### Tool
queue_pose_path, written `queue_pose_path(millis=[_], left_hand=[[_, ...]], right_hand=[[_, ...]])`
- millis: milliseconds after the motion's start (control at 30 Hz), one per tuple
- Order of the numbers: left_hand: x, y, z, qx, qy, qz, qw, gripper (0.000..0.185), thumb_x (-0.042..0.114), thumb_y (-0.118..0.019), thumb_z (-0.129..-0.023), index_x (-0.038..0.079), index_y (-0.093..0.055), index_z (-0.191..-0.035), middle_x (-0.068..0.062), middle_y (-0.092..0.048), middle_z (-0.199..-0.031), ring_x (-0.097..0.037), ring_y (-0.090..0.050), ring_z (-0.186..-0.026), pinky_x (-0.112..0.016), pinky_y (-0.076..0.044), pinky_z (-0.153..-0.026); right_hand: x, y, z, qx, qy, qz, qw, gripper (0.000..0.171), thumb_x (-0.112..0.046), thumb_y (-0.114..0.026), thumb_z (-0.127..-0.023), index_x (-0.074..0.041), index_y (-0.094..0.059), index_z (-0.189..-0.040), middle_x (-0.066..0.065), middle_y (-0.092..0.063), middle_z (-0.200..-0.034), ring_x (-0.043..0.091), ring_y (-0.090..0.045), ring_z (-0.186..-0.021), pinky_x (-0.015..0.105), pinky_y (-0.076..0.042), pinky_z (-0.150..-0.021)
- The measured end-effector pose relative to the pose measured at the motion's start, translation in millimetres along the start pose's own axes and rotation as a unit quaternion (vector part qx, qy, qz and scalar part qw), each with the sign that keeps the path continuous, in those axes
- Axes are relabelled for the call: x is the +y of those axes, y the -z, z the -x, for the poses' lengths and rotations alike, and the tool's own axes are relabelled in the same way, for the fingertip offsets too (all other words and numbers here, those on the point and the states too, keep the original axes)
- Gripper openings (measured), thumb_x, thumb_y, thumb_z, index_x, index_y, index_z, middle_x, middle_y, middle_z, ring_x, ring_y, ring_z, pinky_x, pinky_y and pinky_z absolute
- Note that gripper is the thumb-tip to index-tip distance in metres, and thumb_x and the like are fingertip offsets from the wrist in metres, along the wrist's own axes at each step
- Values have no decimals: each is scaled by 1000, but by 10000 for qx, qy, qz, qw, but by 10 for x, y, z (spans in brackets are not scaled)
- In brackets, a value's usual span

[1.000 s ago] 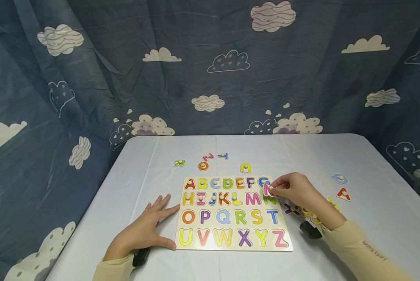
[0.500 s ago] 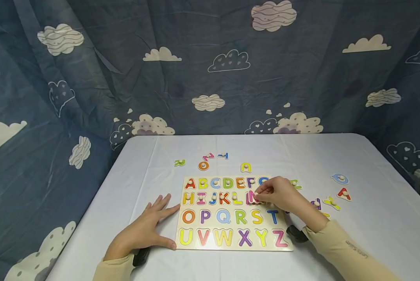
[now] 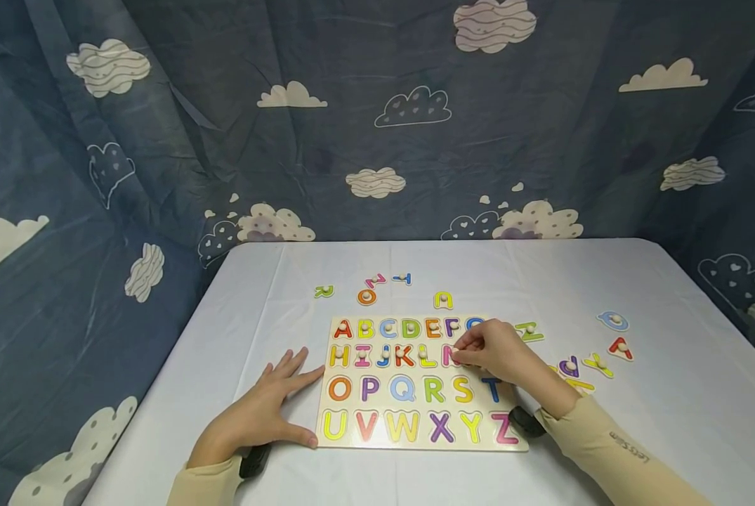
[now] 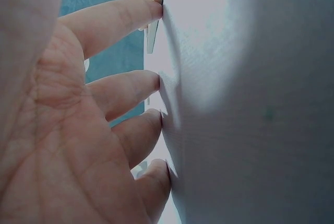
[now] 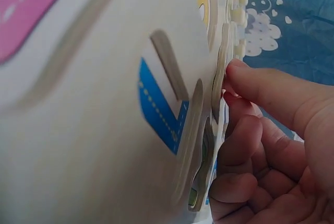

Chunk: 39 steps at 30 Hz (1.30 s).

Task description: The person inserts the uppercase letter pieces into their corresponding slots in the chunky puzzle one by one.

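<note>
1. Resting flat on the pale blue tablecloth [image 3: 181, 393], the left hand [image 3: 253, 414] has its fingers spread and straight; the thumb tip touches the left edge of the wooden alphabet puzzle board [image 3: 418, 439], and the left wrist view shows the fingertips [image 4: 151, 80] pressing into the finely woven cloth.
2. The board is a flat, pale wood rectangle lying square to the table's near edge, printed with bright letters from A to Z; several upper pieces carry small round wooden knobs.
3. Over the board's right half, the right hand [image 3: 497, 351] curls its fingers and pinches the pink letter M piece [image 3: 451, 355], which lies at the M spot in the second row. The right wrist view shows a fingertip [image 5: 237, 70] against the thin plywood edge of a piece.
4. Just right of the board lie loose pieces: a green letter [image 3: 529, 330], a purple one [image 3: 569, 366], a yellow one [image 3: 598, 364], a red one [image 3: 620, 348] and a blue one [image 3: 614, 321], with open cloth beyond them.
5. Beyond the board's far edge sit a yellow arch-shaped piece [image 3: 442, 301], an orange ring [image 3: 366, 297] and a small green piece [image 3: 324, 291].
6. Farthest back hangs a creased dark blue curtain with cloud prints [image 3: 377, 126].
</note>
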<state>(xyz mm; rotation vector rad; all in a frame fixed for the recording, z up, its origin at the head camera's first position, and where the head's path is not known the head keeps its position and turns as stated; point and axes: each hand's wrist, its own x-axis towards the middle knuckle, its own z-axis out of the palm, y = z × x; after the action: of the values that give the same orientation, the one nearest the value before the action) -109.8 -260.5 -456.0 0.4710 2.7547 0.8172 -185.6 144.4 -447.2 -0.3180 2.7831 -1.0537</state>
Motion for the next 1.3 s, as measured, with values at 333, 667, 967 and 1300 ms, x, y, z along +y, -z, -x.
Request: queue_pose_path(millis=[333, 667, 967, 1300], left_hand=[[-1, 5, -3, -28, 26, -3, 10000, 114, 53, -102, -59, 19, -56, -158, -20, -25, -178, -48, -12, -167, -74, -9, -132], [3, 21, -6, -12, -105, -39, 9999, 114, 54, -101, -61, 19, -55, -158, -22, -25, -177, -51, -14, -165, -76, -9, -130], [-6, 5, 0, -19, 9, -37, 10000, 115, 54, -101, -59, 19, -55, -159, -20, -25, -178, -49, -13, -166, -75, -9, -131], [-11, 3, -7, -27, 12, -11, 10000, 115, 55, -101, -59, 19, -55, -159, -20, -24, -178, -50, -12, -166, -75, -8, -131]], right_hand=[[21, 96, -6, 55, -132, 102, 9998, 17, -23, -86, -92, -8, -79, -94, 1, -69, -80, 15, -57, -73, 22, -44, -58], [423, 620, -57, 534, -763, 315, 9952, 29, -29, -81, -96, -2, -78, -105, 8, -69, -85, 21, -56, -80, 27, -45, -61], [777, 813, -54, 406, -1219, 471, 9906, 28, -27, -81, -96, 0, -76, -100, 9, -69, -84, 22, -56, -79, 30, -43, -63], [802, 839, -26, 149, -1055, 566, 9927, 23, -17, -79, -96, 2, -79, -109, 6, -66, -84, 21, -56, -79, 29, -43, -61]])
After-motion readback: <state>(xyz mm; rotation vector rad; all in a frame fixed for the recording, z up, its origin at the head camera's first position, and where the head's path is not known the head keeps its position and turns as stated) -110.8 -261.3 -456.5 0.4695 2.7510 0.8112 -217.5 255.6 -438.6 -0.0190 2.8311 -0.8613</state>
